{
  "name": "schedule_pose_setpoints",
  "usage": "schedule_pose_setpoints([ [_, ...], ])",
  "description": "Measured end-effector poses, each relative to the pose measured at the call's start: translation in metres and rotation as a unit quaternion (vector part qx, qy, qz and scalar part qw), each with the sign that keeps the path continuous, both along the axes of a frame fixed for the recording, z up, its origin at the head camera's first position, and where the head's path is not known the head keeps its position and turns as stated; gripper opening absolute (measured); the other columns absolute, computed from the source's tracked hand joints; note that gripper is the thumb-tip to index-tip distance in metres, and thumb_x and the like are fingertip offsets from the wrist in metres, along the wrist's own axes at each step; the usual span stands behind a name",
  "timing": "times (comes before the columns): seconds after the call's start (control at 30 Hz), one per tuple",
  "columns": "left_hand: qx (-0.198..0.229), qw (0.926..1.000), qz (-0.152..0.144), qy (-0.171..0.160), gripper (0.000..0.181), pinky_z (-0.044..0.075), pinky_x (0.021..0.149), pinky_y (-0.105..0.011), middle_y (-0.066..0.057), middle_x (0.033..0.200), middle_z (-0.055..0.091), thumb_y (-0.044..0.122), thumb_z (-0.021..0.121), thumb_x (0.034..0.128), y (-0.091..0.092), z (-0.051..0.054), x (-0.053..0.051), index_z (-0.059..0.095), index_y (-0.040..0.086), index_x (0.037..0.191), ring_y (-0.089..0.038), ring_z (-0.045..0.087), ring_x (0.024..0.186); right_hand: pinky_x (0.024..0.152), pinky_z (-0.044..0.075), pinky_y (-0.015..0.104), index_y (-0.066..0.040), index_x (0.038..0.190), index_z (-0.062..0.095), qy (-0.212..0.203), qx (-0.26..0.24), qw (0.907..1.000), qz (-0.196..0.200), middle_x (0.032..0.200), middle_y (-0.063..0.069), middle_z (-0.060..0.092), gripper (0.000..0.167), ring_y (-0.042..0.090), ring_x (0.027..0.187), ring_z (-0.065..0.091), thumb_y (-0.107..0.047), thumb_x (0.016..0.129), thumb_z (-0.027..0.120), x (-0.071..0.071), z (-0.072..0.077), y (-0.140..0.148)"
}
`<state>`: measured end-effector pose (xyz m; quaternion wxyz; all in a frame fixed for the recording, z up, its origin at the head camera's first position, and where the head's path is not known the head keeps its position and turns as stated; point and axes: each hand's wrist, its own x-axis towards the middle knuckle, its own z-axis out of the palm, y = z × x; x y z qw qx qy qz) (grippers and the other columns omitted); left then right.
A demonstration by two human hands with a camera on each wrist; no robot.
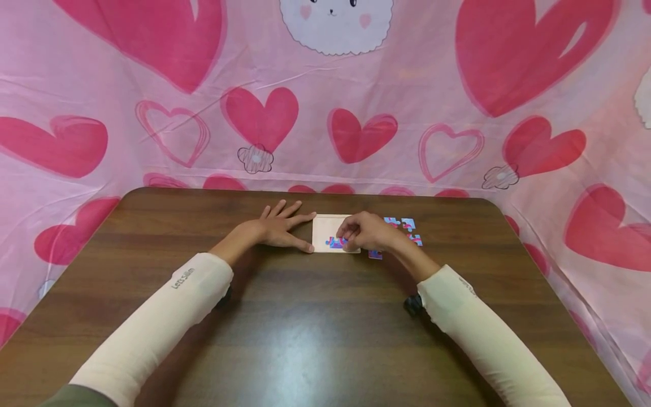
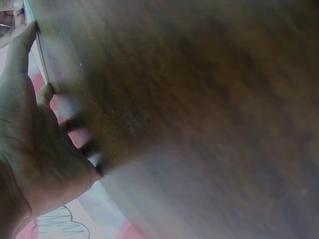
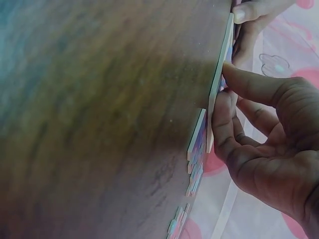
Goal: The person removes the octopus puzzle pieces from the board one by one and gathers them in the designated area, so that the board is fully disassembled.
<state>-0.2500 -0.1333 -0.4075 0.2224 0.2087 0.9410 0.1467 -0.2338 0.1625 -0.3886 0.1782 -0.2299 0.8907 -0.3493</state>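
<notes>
A pale wooden puzzle tray [image 1: 325,225] lies flat near the table's far side. My left hand [image 1: 278,230] spreads its fingers beside it, thumb and index fingertip touching the tray's left edge. Over the tray's lower right, my right hand [image 1: 375,230] pinches a blue, purple and pink jigsaw piece [image 1: 334,243] at the tray surface. The fingers partly hide this piece, so whether others lie under them I cannot tell. In the right wrist view, the thumb [image 3: 249,82] and bent fingers meet low over the tray's edge [image 3: 216,82].
Several loose jigsaw pieces [image 1: 408,224] lie right of the tray, one [image 1: 375,255] close to its lower right corner, partly under the right hand. The brown wooden table [image 1: 305,316] ends just beyond the tray, before a pink cloth with hearts [image 1: 264,113].
</notes>
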Motion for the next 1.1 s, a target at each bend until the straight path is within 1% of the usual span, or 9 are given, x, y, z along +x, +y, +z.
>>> schedule_pose_setpoints([
  [0.13,-0.002,1.0,0.003,0.001,0.114,-0.016,0.138,-0.072,0.0,0.193,-0.012,0.094,0.067,0.087,0.0,0.0,0.001,0.017,0.05,0.18,-0.041,-0.023,0.177,0.081,0.057,0.022,-0.003,0.111,0.079,-0.002,0.001,1.0,-0.005,0.097,0.008,0.075,0.026,0.015,0.092,0.069,0.001,0.088,0.089,0.0,0.0,0.0],
  [0.3,-0.006,1.0,0.0,0.005,0.116,-0.016,0.138,-0.073,0.0,0.193,-0.012,0.097,0.066,0.0852,-0.001,-0.004,-0.004,0.016,0.051,0.18,-0.042,-0.022,0.177,0.082,0.058,0.024,-0.003,0.112,0.077,-0.005,-0.002,1.0,-0.006,0.099,0.009,0.074,0.027,0.017,0.094,0.068,0.002,0.088,0.089,0.0,0.001,0.001],
  [0.4,-0.002,1.0,-0.002,0.003,0.116,-0.017,0.137,-0.074,-0.002,0.193,-0.012,0.096,0.067,0.085,0.0,0.0,-0.002,0.018,0.05,0.18,-0.043,-0.022,0.176,0.083,0.058,0.025,-0.003,0.112,0.076,0.001,-0.005,1.0,-0.004,0.1,0.009,0.074,0.025,0.017,0.094,0.069,0.001,0.09,0.087,0.001,0.001,0.001],
  [0.47,-0.005,1.0,0.001,0.0,0.115,-0.018,0.138,-0.07,0.001,0.193,-0.013,0.094,0.068,0.0863,0.0,0.001,-0.001,0.017,0.051,0.18,-0.041,-0.023,0.177,0.082,0.057,0.025,-0.003,0.112,0.076,0.01,-0.008,0.9999,0.0,0.1,0.009,0.075,0.021,0.018,0.093,0.07,0.0,0.093,0.085,0.001,0.0,0.0],
  [0.53,-0.01,0.9999,0.002,-0.003,0.111,-0.017,0.139,-0.068,0.001,0.193,-0.013,0.089,0.068,0.0897,0.001,0.005,0.002,0.016,0.05,0.18,-0.04,-0.023,0.177,0.082,0.057,0.025,-0.003,0.112,0.075,0.02,-0.007,0.9998,0.006,0.101,0.011,0.075,0.017,0.018,0.092,0.07,-0.001,0.097,0.083,0.002,-0.001,0.0],
  [0.6,-0.012,0.9999,0.003,-0.003,0.109,-0.017,0.14,-0.067,0.001,0.193,-0.014,0.087,0.068,0.0916,0.001,0.006,0.005,0.016,0.05,0.18,-0.039,-0.023,0.177,0.082,0.056,0.025,-0.002,0.112,0.074,0.027,-0.007,0.9995,0.011,0.1,0.012,0.075,0.013,0.018,0.091,0.069,-0.002,0.099,0.08,0.004,-0.001,0.0],
  [0.73,-0.009,0.9999,-0.001,-0.005,0.109,-0.016,0.139,-0.07,-0.002,0.193,-0.013,0.084,0.068,0.0934,0.001,0.009,0.008,0.016,0.047,0.181,-0.042,-0.022,0.177,0.081,0.055,0.027,-0.003,0.11,0.071,0.029,0.0,0.9995,0.014,0.1,0.011,0.072,0.01,0.018,0.088,0.065,-0.002,0.103,0.077,0.006,0.001,-0.001],
  [1.0,-0.01,0.9999,0.0,-0.004,0.112,-0.017,0.139,-0.071,-0.002,0.193,-0.013,0.088,0.068,0.0912,0.001,0.006,0.005,0.015,0.047,0.181,-0.042,-0.023,0.176,0.092,0.058,0.035,-0.006,0.111,0.067,0.037,0.032,0.9978,0.046,0.106,0.01,0.072,0.005,0.02,0.097,0.068,-0.006,0.108,0.071,0.006,0.007,0.0],
  [1.1,-0.006,0.9999,0.003,-0.008,0.114,-0.017,0.138,-0.071,-0.001,0.193,-0.014,0.093,0.068,0.0875,0.0,0.002,0.001,0.016,0.05,0.18,-0.042,-0.024,0.176,0.089,0.057,0.034,-0.005,0.112,0.067,0.04,0.035,0.9971,0.055,0.107,0.011,0.073,0.004,0.02,0.095,0.068,-0.005,0.109,0.07,0.006,0.009,0.0],
])
